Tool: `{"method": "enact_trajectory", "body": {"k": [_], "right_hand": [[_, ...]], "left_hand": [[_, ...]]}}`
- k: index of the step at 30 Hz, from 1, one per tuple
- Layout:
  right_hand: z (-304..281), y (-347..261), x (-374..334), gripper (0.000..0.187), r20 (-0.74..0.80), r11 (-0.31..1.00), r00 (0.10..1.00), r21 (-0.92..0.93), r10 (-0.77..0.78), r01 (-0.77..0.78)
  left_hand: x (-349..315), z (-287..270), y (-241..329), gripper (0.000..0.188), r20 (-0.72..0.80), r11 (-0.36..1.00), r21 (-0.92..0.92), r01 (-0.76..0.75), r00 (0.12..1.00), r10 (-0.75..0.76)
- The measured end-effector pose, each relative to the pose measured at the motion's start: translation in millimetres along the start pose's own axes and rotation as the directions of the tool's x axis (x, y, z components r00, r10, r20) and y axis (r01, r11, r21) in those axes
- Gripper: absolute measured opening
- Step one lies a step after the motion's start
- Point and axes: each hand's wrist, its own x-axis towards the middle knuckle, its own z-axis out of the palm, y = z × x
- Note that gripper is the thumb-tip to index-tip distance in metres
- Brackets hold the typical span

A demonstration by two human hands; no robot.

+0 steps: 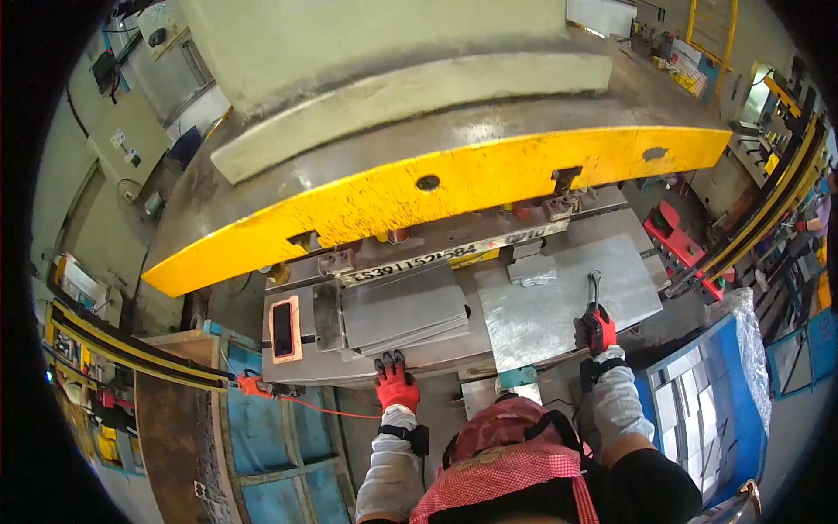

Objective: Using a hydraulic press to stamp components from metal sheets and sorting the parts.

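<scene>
My left hand (395, 384), in a red glove with dark fingertips, rests at the front edge of the press bed with its fingers stretched out and apart. Just beyond those fingertips lies a stack of grey metal sheets (403, 306), its layers slightly fanned. My right hand (597, 332), gloved the same way, is closed round a slim metal tool (594, 288) with a rounded head; its exact kind is unclear. The tool stands over a broad shiny metal plate (559, 306). Small flat metal pieces (532, 270) sit in a pile near the plate's far edge.
A large press with a yellow front beam (436, 179) spans the space ahead. A phone (283, 329) lies left of the stack. Blue bin (707, 402) at right holds metal pieces. Yellow-black guard bars (140, 349) stand at both sides. A red foot-pedal-like unit (676, 240) sits right.
</scene>
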Motion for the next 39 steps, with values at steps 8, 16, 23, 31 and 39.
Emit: {"method": "enact_trajectory", "body": {"k": [8,16,23,31,39], "right_hand": [[-17,7,10,0.012,-0.02,0.955,0.976,-0.216,-0.215,0.205],[-54,15,31,0.032,0.202,0.847,0.961,-0.462,-0.188,0.263],[79,-56,-20,0.066,0.241,0.949,0.92,0.015,-0.309,0.315],[278,-157,79,0.021,0.812,0.838,0.548,-0.145,-0.204,0.526],[316,-151,91,0.014,0.803,0.946,0.595,-0.196,0.004,0.258]], "left_hand": [[-2,-1,4,0.056,-0.101,0.998,0.001,-0.063,0.993,0.063],[-1,5,2,0.057,-0.071,0.999,-0.011,-0.044,0.997,0.043],[-6,-17,-5,0.062,0.566,0.946,-0.179,0.268,0.815,-0.124],[124,-91,144,0.047,0.057,-0.087,-0.992,0.087,0.951,0.305],[279,-61,168,0.03,-0.063,-0.678,-0.735,0.018,0.993,0.095]]}}
